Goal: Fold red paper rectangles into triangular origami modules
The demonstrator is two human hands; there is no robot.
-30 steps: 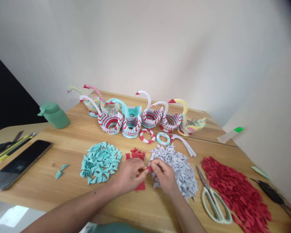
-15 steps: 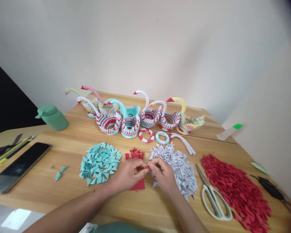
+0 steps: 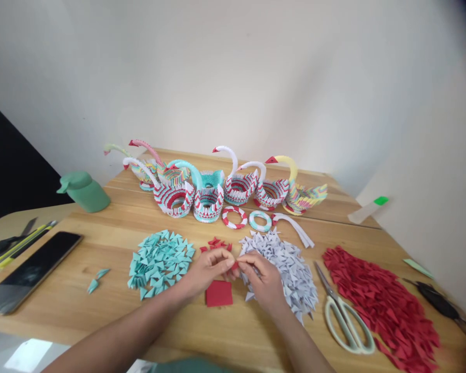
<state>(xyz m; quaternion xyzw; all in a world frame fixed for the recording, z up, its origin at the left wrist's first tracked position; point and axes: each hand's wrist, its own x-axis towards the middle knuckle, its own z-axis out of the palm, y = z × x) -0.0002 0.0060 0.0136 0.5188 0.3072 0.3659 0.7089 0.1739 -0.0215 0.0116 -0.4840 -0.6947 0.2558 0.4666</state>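
Between the fingertips of my left hand (image 3: 213,267) and my right hand (image 3: 262,277) is a small folded red paper piece (image 3: 234,266), pinched from both sides. My fingers cover much of it. Just below them on the table lies a stack of red paper (image 3: 219,293). A few folded red triangles (image 3: 216,243) sit right behind my left hand. To the left spreads a pile of teal paper triangles (image 3: 161,261). Beneath and beyond my right hand is a heap of pale lilac triangles (image 3: 291,264).
Several paper swans (image 3: 208,202) stand at the back, with paper rings (image 3: 234,217) before them. Scissors (image 3: 344,316) lie beside a large red triangle pile (image 3: 380,305) on the right. A phone (image 3: 29,269) and a green lidded jug (image 3: 84,191) are on the left.
My hands have shifted their fingers around the red piece, and the left hand has lifted slightly. More of the red paper stack now shows beneath them.
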